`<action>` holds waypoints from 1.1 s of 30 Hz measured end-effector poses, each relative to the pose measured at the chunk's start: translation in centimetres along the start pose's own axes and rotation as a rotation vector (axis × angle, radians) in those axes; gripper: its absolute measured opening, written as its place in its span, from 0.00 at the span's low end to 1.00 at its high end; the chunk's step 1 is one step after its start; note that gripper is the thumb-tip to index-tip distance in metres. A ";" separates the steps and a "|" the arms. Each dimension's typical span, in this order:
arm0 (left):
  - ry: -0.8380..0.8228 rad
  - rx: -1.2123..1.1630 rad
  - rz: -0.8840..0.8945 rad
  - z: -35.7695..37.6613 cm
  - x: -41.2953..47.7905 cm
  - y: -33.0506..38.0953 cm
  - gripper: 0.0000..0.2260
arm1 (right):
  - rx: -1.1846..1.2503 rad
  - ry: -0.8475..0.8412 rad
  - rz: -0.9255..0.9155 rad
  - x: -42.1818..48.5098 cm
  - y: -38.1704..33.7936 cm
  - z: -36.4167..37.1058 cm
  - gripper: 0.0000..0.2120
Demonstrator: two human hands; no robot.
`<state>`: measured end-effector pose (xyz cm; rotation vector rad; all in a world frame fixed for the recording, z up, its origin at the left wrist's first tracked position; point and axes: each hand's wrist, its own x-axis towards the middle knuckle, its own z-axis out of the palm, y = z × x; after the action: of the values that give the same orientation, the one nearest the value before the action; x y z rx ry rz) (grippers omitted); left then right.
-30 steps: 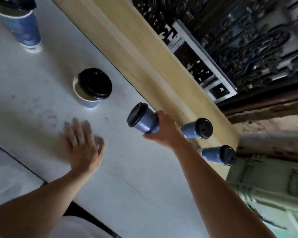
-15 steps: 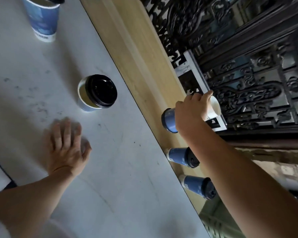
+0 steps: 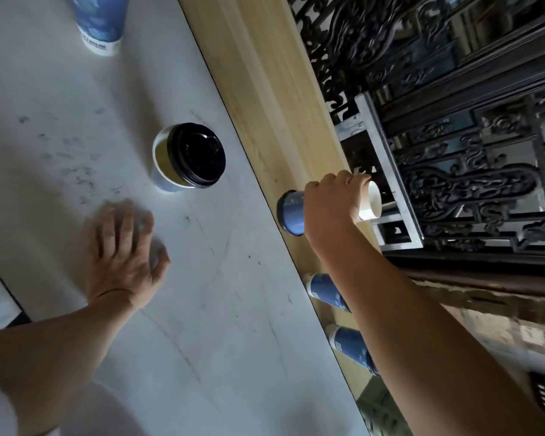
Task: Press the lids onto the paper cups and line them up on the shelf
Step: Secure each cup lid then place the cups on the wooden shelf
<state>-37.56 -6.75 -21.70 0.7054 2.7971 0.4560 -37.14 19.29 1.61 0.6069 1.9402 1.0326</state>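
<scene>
Right hand (image 3: 328, 212) clamped round a blue cup (image 3: 291, 212) setting it on the wooden shelf (image 3: 265, 73) beside two shelved cups (image 3: 324, 291) to extend the row, left hand (image 3: 123, 253) flat, fingers spread, on the bench (image 3: 60, 136) for support.

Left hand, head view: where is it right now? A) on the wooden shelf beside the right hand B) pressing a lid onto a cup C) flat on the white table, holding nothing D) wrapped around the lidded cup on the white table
C: the left hand lies palm down with fingers spread on the white table, apart from the lidded cup, while the right hand grips a blue cup at the wooden shelf.
</scene>
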 end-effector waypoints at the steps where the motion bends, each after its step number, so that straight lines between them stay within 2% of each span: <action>1: -0.002 0.003 0.000 0.1 0.0 -0.1 0.34 | -0.032 -0.041 0.021 0.1 0.3 0.2 0.28; 7: -0.018 0.006 -0.017 0.1 0.0 0.0 0.34 | -0.227 -0.281 -0.022 -0.5 -0.7 0.5 0.22; 11: 0.003 0.003 -0.008 0.3 0.0 -0.1 0.34 | -0.202 -0.385 -0.103 -1.5 -1.6 -0.5 0.21; 13: 0.003 0.006 -0.004 0.4 0.0 -0.2 0.34 | -0.048 -0.380 -0.136 -1.4 -1.5 -1.1 0.22; 16: -0.006 0.021 0.000 0.4 0.0 -0.2 0.34 | 0.282 -0.216 -0.070 -0.7 -1.1 -1.6 0.28; 19: -0.011 0.025 0.000 0.3 0.0 -0.2 0.34 | 0.345 -0.082 0.047 -0.1 -0.9 -1.7 0.37; 21: -0.011 0.017 -0.001 0.1 0.0 -0.1 0.34 | 0.320 -0.130 0.110 0.0 -0.6 -1.6 0.37; 23: -0.006 0.009 -0.004 -0.1 0.0 0.0 0.34 | 0.282 -0.224 0.143 -0.1 -0.2 -1.6 0.27; 25: -0.002 0.006 -0.008 -0.2 -0.1 0.0 0.34 | 0.195 -0.328 0.090 -0.3 -0.1 -1.5 0.16; 26: -0.002 0.006 -0.006 -0.2 -0.1 0.0 0.34 | 0.153 -0.376 0.053 -0.3 -0.1 -1.3 0.15; 29: 0.004 0.015 0.004 -0.2 -0.2 0.0 0.34 | 0.167 -0.446 -0.053 -0.1 -0.4 -0.3 0.22; 33: 0.006 0.024 0.003 -0.1 -0.1 -0.1 0.34 | 0.462 -0.292 -0.118 0.8 -0.9 1.1 0.31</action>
<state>-37.56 -6.87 -21.58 0.7149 2.8115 0.4264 -36.69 19.89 0.13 0.8338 1.9286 0.3899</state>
